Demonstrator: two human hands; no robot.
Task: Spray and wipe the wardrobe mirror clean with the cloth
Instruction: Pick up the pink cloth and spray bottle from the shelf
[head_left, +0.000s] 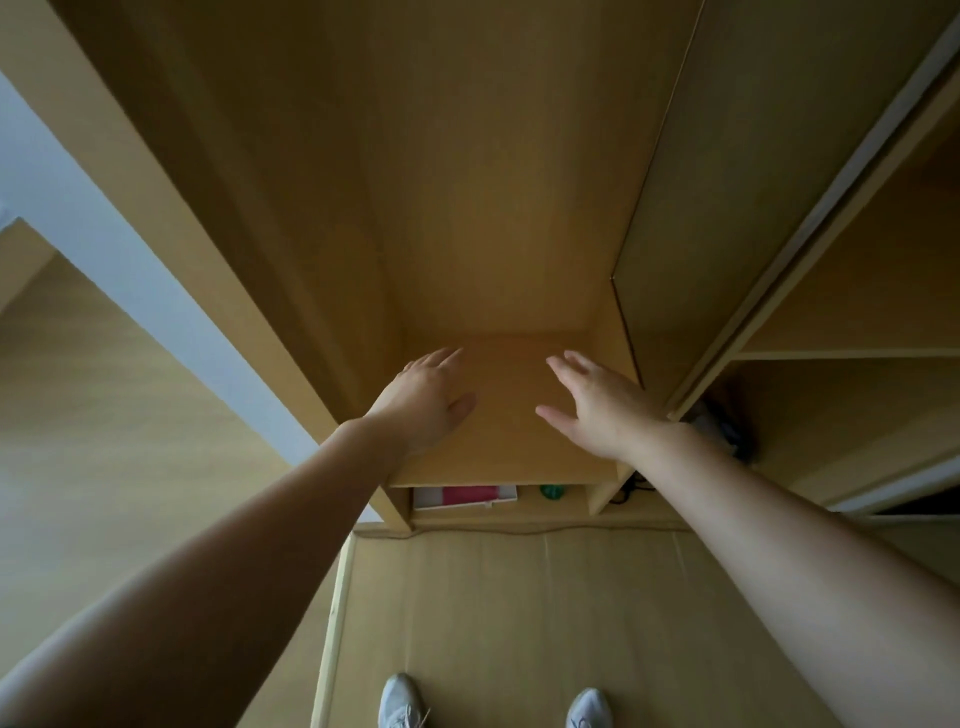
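Both of your hands are spread flat and hold nothing. Your left hand (426, 400) and right hand (597, 400) lie palm-down side by side over the wardrobe shelf (498, 447), fingers straight and loosely apart. A gap of bare board shows between them. Whether your palms touch the shelf cannot be told.

Head view, counted: two hands, one shelf, and one pink-and-white box (465, 496) just under the shelf's front edge. Beside the box to the right is one small green round thing (551, 491), too small to name. A dark cable (628, 491) hangs below the shelf's right corner. Two grey sneakers (400, 701) stand well below the shelf on the wooden floor (493, 597). Any print on the box is too small to read.

The wardrobe (467, 182) rises above the shelf in plain light-brown wood. Which of its panels carries the mirror cannot be told.
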